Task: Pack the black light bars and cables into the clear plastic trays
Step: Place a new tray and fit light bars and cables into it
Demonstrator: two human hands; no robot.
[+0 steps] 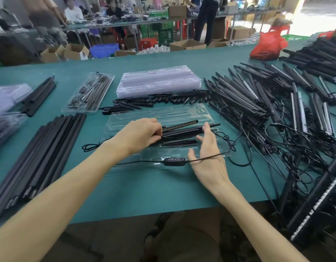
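Clear tray (pixel 191 112) flat on table; black light bars (pixel 184 132) inside lengthwise; cable (pixel 205 157) with controller across near edge.

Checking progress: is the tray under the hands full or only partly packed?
Partly packed. Black light bars lie midway in the clear tray, its far channels are empty, and the cable trails over the edge onto the table.

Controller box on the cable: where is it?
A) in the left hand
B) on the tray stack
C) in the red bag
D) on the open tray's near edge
D: the controller lies on the near edge of the tray, beside the right hand.
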